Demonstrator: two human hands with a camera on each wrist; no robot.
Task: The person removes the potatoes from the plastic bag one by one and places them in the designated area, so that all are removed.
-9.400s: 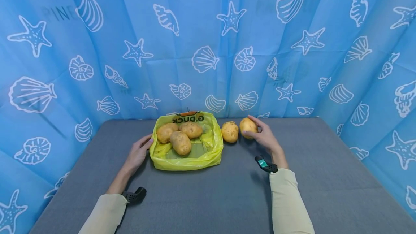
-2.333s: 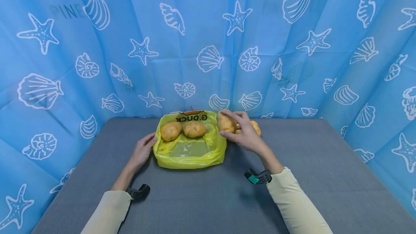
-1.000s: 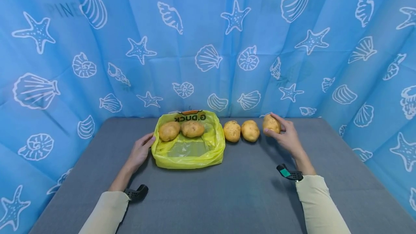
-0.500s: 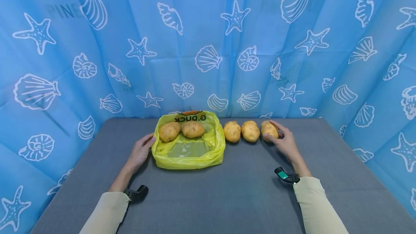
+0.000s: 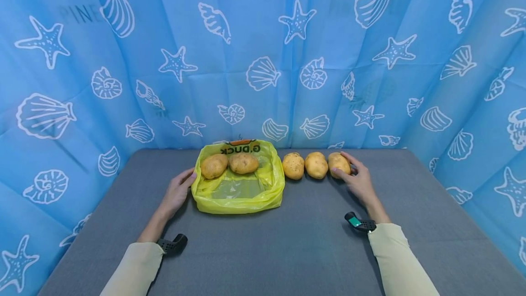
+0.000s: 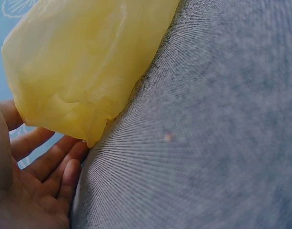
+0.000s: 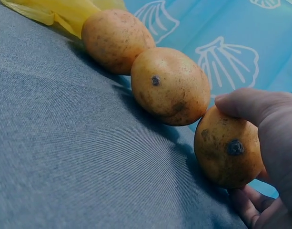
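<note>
My left hand (image 5: 177, 192) rests at the left side of a yellow plastic bag (image 5: 238, 205), its rim folded open. In the left wrist view its fingers lie loosely against the bag (image 6: 84, 71). Two potatoes (image 5: 214, 166) lie inside, toward the back. Right of the bag, three potatoes stand in a row on the table: one nearest the bag (image 5: 293, 166), a middle potato (image 5: 316, 165) and an end potato (image 5: 339, 162). My right hand (image 5: 361, 182) grips the end potato between thumb and fingers; in the right wrist view this potato (image 7: 226, 152) touches the middle one.
A grey cloth covers the table (image 5: 263, 250). Directly behind its far edge hangs a blue curtain (image 5: 263, 99) printed with white shells and starfish, continuing along both sides. Each wrist wears a black strap (image 5: 359, 223).
Three potatoes were in the bag earlier; my right hand carried one out to the row's right end. It came down onto the table and slid left against the middle potato. My left hand stayed put.
</note>
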